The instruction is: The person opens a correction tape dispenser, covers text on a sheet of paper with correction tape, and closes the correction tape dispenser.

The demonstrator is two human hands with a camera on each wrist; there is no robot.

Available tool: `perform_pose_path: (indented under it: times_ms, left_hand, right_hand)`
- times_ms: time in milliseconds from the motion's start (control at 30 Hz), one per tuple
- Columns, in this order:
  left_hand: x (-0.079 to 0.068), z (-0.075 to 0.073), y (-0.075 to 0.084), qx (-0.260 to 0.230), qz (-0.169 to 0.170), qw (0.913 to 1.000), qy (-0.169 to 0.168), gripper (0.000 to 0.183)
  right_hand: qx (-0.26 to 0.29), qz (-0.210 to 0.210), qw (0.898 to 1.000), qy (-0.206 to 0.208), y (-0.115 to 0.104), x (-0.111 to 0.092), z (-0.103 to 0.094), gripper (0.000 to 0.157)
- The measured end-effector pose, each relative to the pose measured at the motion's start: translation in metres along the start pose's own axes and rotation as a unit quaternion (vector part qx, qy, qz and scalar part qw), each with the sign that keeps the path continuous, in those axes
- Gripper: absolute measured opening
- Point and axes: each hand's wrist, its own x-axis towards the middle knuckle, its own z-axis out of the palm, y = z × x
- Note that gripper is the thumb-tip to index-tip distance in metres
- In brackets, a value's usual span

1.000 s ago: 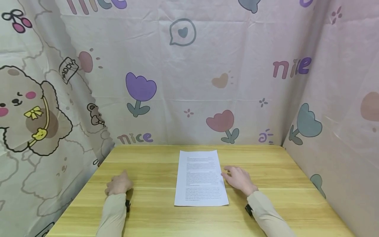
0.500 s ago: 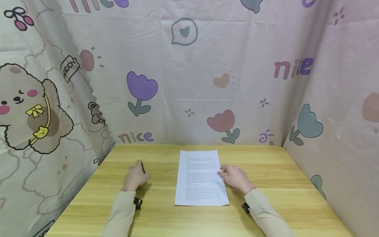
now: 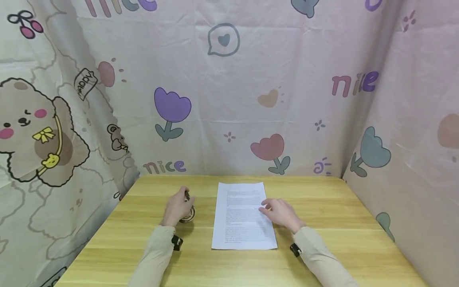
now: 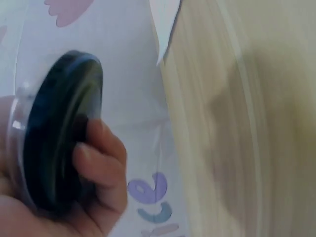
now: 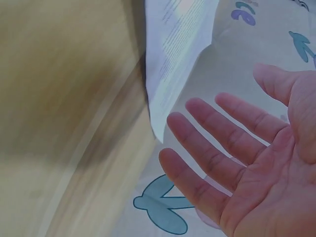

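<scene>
My left hand (image 3: 176, 207) grips a round, dark, disc-like thing (image 4: 59, 133) above the left half of the table. Clear plastic shows along one side of it in the left wrist view, and fingertips curl over its dark rim. From the head view, concentric rings (image 3: 189, 216) show below the hand; its exact kind cannot be told. A white printed sheet of paper (image 3: 240, 217) lies between the two hands. Over the sheet's right edge is my right hand (image 3: 281, 215), its fingers (image 5: 197, 133) spread and loosely bent, holding nothing. Whether they touch the paper is unclear.
The wooden table (image 3: 344, 247) ends at a printed cloth backdrop (image 3: 229, 99) behind and at both sides. Black wrist devices (image 3: 177, 242) sit at both sleeve cuffs.
My left hand has moved right and slightly away from me, bringing the round dark thing toward the paper. My right hand has shifted a little left, over the sheet's edge.
</scene>
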Motion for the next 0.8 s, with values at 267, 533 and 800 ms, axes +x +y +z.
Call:
perform_pose_path:
  times_ms: [267, 533, 800]
  left_hand:
    - [0.002, 0.017, 0.019, -0.091, 0.041, 0.9951, 0.001, 0.030]
    - [0.003, 0.031, 0.038, -0.172, 0.030, 0.9847, 0.006, 0.016]
    - [-0.001, 0.042, 0.057, -0.229, 0.043, 0.9725, -0.009, 0.015]
  right_hand:
    - [0.033, -0.050, 0.998, -0.011, -0.014, 0.000, 0.000, 0.034]
    - [0.052, -0.093, 0.994, -0.034, -0.032, -0.002, 0.003, 0.033]
    - [0.090, -0.106, 0.989, -0.058, -0.040, -0.002, 0.007, 0.036]
